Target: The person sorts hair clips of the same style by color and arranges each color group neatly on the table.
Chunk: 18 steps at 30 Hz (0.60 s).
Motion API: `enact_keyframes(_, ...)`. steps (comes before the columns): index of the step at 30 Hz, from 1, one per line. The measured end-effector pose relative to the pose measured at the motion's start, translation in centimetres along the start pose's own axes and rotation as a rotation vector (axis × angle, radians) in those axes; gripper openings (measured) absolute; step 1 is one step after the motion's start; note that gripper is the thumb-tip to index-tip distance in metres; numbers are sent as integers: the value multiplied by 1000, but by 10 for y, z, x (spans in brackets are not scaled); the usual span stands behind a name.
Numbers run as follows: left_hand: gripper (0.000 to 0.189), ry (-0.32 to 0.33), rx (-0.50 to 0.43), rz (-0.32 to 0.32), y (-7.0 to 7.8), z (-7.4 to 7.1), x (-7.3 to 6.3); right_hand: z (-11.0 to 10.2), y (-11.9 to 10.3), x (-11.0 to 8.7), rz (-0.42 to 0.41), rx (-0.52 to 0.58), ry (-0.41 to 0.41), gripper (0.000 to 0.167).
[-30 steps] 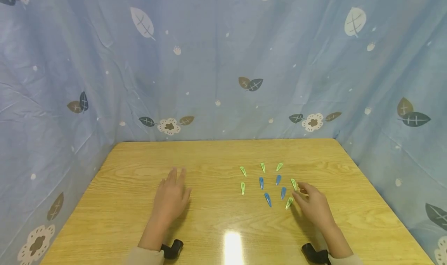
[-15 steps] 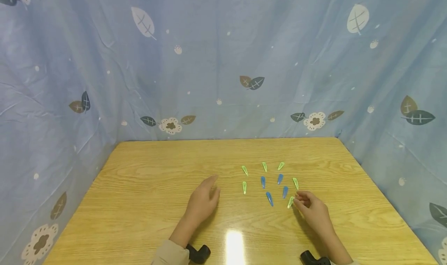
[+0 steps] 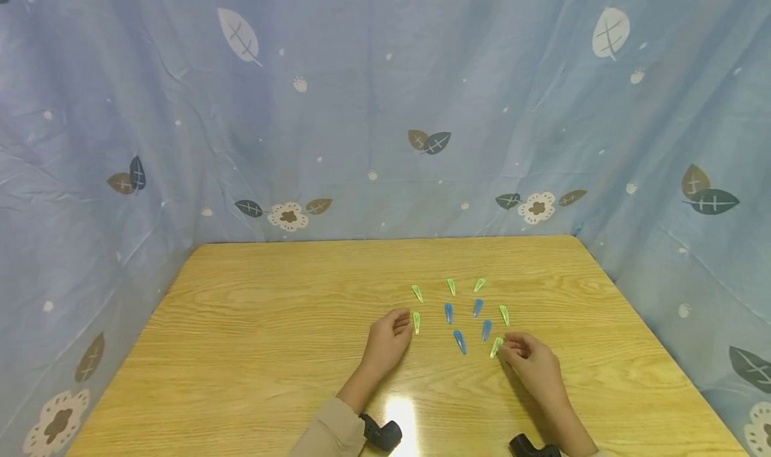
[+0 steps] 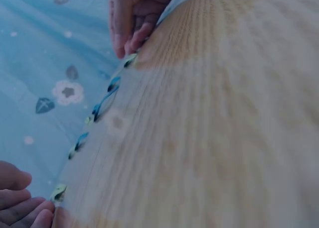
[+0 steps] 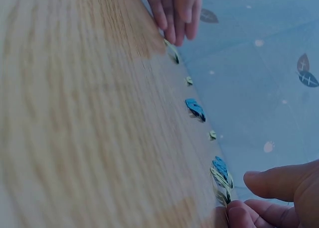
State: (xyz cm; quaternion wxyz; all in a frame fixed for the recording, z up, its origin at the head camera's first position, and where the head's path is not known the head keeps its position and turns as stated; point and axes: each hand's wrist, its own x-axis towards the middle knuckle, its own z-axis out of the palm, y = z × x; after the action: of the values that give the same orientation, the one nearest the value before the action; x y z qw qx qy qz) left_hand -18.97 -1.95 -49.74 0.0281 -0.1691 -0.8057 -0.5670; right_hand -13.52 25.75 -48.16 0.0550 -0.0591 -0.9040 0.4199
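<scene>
Green and blue snap hair clips lie loosely grouped on the wooden table. My left hand (image 3: 388, 340) is beside the leftmost near green hair clip (image 3: 416, 323), its fingers loosely bent with nothing between them. In the left wrist view its fingertips (image 4: 46, 206) come right up to that clip (image 4: 59, 193). At the group's near right, my right hand (image 3: 533, 363) has its fingertips at another green hair clip (image 3: 496, 347). The right wrist view shows the thumb (image 5: 264, 183) apart from the fingers, which seem to touch the clip's near end (image 5: 223, 180).
Between the hands lie several blue hair clips (image 3: 460, 342). More green clips (image 3: 451, 286) form the group's far side. The table (image 3: 271, 283) meets a blue patterned curtain (image 3: 337, 109) at the back and sides. A light reflection (image 3: 402, 413) shines near the front.
My left hand has moved right across the table to the leftmost near green clip. My right hand has shifted slightly down and its fingers have drawn closer together by the near right clip.
</scene>
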Motion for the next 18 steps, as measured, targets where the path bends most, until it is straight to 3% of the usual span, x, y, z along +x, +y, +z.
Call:
enact_keyframes(7, 32, 79, -7, -38, 2, 12, 7, 1, -2, 1, 23, 7, 4, 34)
enact_keyframes(13, 31, 183, 22, -76, 3, 17, 10, 5, -5, 2, 3, -22, 36, 33)
enact_keyframes(18, 33, 224, 57, -114, 5, 21, 12, 8, -8, 3, -21, -52, 71, 34)
